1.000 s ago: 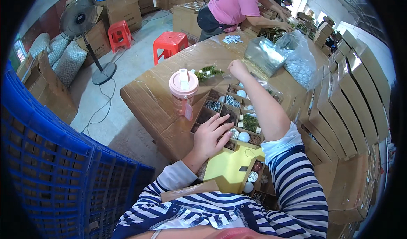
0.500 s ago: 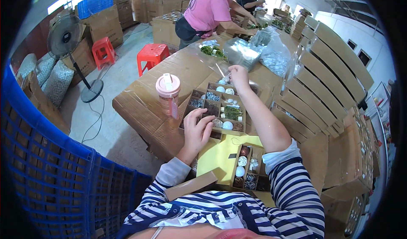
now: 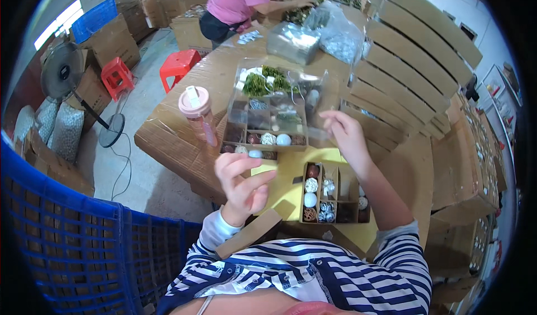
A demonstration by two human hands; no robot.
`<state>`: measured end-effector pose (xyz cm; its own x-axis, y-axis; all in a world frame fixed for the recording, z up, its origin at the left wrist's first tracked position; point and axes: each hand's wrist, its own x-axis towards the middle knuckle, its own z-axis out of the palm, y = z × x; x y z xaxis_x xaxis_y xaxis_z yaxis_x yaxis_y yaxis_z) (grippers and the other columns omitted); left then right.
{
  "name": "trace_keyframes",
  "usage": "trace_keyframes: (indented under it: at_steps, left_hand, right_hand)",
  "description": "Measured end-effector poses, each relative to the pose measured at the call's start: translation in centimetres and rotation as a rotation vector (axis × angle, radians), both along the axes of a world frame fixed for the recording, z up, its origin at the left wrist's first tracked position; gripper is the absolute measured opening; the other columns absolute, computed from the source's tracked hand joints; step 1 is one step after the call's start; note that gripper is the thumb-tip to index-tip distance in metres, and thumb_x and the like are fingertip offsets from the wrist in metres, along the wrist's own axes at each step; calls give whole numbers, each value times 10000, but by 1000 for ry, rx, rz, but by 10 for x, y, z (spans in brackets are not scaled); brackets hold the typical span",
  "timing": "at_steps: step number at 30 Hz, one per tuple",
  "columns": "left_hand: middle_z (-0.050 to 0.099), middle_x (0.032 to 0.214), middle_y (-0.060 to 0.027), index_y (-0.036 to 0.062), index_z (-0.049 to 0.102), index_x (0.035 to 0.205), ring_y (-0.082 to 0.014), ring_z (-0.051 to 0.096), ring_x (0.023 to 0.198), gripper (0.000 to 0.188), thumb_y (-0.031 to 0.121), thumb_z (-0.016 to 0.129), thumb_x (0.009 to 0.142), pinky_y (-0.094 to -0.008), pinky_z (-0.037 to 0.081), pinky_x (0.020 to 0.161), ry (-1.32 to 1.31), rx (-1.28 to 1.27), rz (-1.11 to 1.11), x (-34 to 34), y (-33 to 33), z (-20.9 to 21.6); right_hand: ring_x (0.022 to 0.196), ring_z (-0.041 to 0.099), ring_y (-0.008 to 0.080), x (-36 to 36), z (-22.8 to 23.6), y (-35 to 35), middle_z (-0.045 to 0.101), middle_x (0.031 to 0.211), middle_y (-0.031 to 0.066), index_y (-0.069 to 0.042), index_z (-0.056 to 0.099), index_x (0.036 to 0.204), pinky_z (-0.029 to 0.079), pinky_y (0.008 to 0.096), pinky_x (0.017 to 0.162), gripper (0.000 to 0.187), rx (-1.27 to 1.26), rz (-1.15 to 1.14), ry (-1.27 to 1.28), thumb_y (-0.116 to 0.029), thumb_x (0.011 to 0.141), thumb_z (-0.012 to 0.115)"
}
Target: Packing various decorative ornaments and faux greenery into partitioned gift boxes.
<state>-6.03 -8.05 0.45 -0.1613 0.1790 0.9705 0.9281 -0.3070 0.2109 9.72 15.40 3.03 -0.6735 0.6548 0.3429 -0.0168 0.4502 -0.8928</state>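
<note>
My left hand [image 3: 241, 183] is raised over the table's near part, fingers bent but apart, with nothing visible in it. To its right my right hand [image 3: 348, 136] hovers beside the divided cardboard box [image 3: 228, 131], fingers loosely spread and holding nothing I can see. That box has balls and other small pieces in its compartments. Across its far part lies a clear plastic bag [image 3: 238, 72] with green moss [image 3: 258, 84] and small white pieces. Nearer me, a smaller divided box [image 3: 323, 221] of balls stands on a yellow sheet [image 3: 279, 175].
A pink lidded cup [image 3: 197, 116] stands left of the boxes. Stacked cardboard trays [image 3: 408, 52] rise on the right. A blue crate [image 3: 84, 248] is at lower left; red stools [image 3: 178, 66] and a fan [image 3: 61, 72] stand beyond. A person in pink [image 3: 235, 2] works across the table.
My right hand has come nearer and away from the box's far end. The bag of moss now lies over that box. My left hand has lifted off its near left side.
</note>
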Motion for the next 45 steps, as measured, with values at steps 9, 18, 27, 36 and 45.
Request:
trace_keyframes:
  at_steps: [9,18,27,36,45]
  left_hand:
    - [591,1179,-105,88,724,1122,-301,487,1136,298,200,747,847,-419,381,1014,-197,-713,-225,28,19,41]
    - [611,1186,-114,62,717,1129,-294,541,1120,300,186,741,857,-392,408,994,-197,-887,-419,74,53,37]
    - [602,1172,-138,13,711,1072,-282,564,1138,192,94,662,904,-376,421,1011,-277,-948,-354,84,51,27]
    - [678,835,-93,-4,724,987,-197,616,731,148,128,673,940,-308,477,670,-310,-1226,-794,96,64,20]
    - [684,808,-85,41,727,1011,-237,640,678,121,111,708,914,-332,490,597,-59,-1305,-1144,112,101,28]
  right_hand:
    - [722,581,102,189,-5,-71,622,850,45,-12,713,1099,476,254,662,283,-82,-265,-286,22,924,493]
    - [778,531,72,283,-8,-88,596,872,3,-4,682,1153,435,226,708,305,-226,-441,-355,30,968,442]
    - [778,514,93,378,-34,-57,566,864,15,-1,680,1136,448,236,721,298,-32,-806,-345,42,944,457]
    - [805,637,251,427,-71,-21,674,949,158,-33,677,1153,504,345,775,281,52,-847,-572,-10,944,491]
    - [1084,552,334,367,-55,-10,600,1108,118,-85,722,1010,454,413,933,205,349,-813,-680,-181,836,775]
